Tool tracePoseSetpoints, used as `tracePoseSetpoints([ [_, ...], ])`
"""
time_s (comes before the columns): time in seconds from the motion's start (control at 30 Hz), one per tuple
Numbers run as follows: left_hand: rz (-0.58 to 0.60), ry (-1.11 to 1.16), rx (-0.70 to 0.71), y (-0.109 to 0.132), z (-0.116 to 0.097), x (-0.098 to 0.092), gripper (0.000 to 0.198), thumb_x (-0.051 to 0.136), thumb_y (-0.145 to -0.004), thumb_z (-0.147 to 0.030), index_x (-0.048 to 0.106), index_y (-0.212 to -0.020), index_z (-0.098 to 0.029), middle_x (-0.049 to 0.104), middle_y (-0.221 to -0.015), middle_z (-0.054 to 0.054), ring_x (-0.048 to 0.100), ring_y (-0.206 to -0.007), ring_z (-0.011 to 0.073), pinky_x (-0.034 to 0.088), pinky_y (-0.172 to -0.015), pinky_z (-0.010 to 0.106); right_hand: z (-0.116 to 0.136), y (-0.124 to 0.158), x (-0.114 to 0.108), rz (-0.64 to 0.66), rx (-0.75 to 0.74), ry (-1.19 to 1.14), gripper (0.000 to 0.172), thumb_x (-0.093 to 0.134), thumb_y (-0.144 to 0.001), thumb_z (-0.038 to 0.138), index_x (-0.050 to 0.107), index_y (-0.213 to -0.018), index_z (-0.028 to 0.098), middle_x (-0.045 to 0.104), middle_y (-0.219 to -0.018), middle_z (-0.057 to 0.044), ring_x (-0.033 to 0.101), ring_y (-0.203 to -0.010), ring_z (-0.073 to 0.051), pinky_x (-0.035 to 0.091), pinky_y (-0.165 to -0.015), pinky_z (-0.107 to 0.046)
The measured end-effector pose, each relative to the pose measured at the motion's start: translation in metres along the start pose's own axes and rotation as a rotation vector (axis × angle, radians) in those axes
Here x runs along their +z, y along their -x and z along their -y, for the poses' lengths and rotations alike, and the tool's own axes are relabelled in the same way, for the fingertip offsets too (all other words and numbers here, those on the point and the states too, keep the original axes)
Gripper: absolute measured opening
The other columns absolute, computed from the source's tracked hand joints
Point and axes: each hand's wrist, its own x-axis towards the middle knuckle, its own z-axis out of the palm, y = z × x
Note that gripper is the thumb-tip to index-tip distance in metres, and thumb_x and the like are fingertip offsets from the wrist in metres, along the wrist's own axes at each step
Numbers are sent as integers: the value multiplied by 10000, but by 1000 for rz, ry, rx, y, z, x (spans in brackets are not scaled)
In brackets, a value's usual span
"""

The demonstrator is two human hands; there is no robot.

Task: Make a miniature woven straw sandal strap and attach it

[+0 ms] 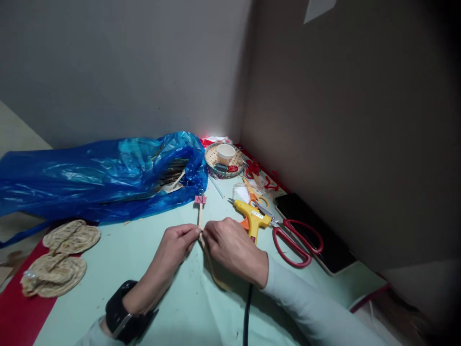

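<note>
A pale braided strip (200,217) runs down the table from a pink binder clip (200,199), which grips its far end. My left hand (177,242) pinches the strip between thumb and forefinger. Close against it, my right hand (227,244) has its fingers closed on the same strip. Loose tails of the strip (216,281) trail toward me beneath my right hand. The exact hold of the right fingertips is partly hidden by the knuckles.
A yellow glue gun (254,216) and red-handled scissors (293,240) lie right of my hands, beside a black tablet (313,230). Behind are a blue plastic bag (108,178) of dry strips and a woven tray (211,158) with a white cup (226,154). Coiled woven pieces (57,274) lie left.
</note>
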Motion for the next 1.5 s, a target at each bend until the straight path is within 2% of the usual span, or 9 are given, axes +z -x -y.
tracePoseSetpoints([
  [0.23, -60, 40, 12, 4, -4, 3, 280, 702, -782, -293, 626, -544, -167, 552, -533, -50, 500, -558, 126, 377, -555, 256, 16, 16, 10, 18, -213, 279, 175, 508, -871, 105, 648, -974, 117, 728, -781, -118, 662, -622, -245, 293, -530, -329],
  [0.4, 5, 133, -39, 6, -2, 0, 238, 684, -754, -348, 711, -641, -139, 491, -484, -57, 320, -455, 84, 198, -469, 242, 21, 20, 30, 88, -374, 349, 180, 518, -867, 83, 633, -1005, 69, 707, -882, -153, 663, -687, -252, 314, -485, -336],
  [0.5, 36, 170, -50, 6, 0, -3, 256, 709, -772, -367, 699, -668, -133, 459, -480, -75, 283, -439, 65, 184, -450, 230, 19, 18, 29, 91, -395, 353, 219, 510, -887, 88, 639, -1061, 54, 716, -926, -159, 666, -713, -246, 343, -509, -336],
  [0.63, 77, 200, -98, 5, 1, -4, 236, 672, -888, -358, 664, -785, -146, 571, -621, -54, 490, -502, 86, 401, -493, 222, 12, 10, 7, -6, -194, 80, 292, 509, -973, 373, 686, -900, 154, 730, -844, -98, 663, -796, -245, 410, -674, -343],
  [0.7, 113, 198, -139, 5, 0, -4, 207, 632, -942, -354, 667, -964, -150, 684, -859, 8, 634, -660, 134, 541, -601, 292, 6, 5, -2, -74, -20, -153, 298, 471, -997, 357, 671, -896, 161, 728, -886, -95, 650, -840, -227, 409, -744, -336],
  [0.77, 137, 198, -163, 5, -2, -4, 271, 635, -946, -340, 647, -1149, -162, 698, -1103, 69, 692, -867, 197, 593, -737, 382, -1, -1, -2, -49, 1, -225, 280, 448, -1008, 354, 635, -927, 161, 714, -850, -84, 637, -806, -217, 401, -727, -329],
  [0.93, 144, 199, -136, 6, -7, -4, 344, 639, -943, -337, 614, -1248, -178, 659, -1251, 99, 679, -1020, 248, 583, -847, 460, -9, -11, 23, 118, -39, -411, 271, 374, -1008, 313, 526, -813, 202, 620, -657, 1, 565, -607, -158, 398, -592, -269],
  [1.3, -3, -50, 43, 12, 12, 5, 347, 638, -943, -333, 611, -1256, -187, 650, -1273, 97, 673, -1041, 256, 579, -863, 470, -20, -19, 28, 145, -38, -430, 381, 418, -911, 404, 532, -612, 196, 515, -582, 3, 445, -585, -158, 319, -607, -292],
  [1.5, -46, -282, 98, 14, 8, 5, 331, 633, -948, -330, 615, -1245, -186, 660, -1249, 94, 681, -1011, 244, 587, -841, 453, -22, -17, 32, 92, 33, -440, 383, 441, -871, 439, 651, -685, 178, 624, -619, -27, 469, -572, -166, 329, -586, -290],
])
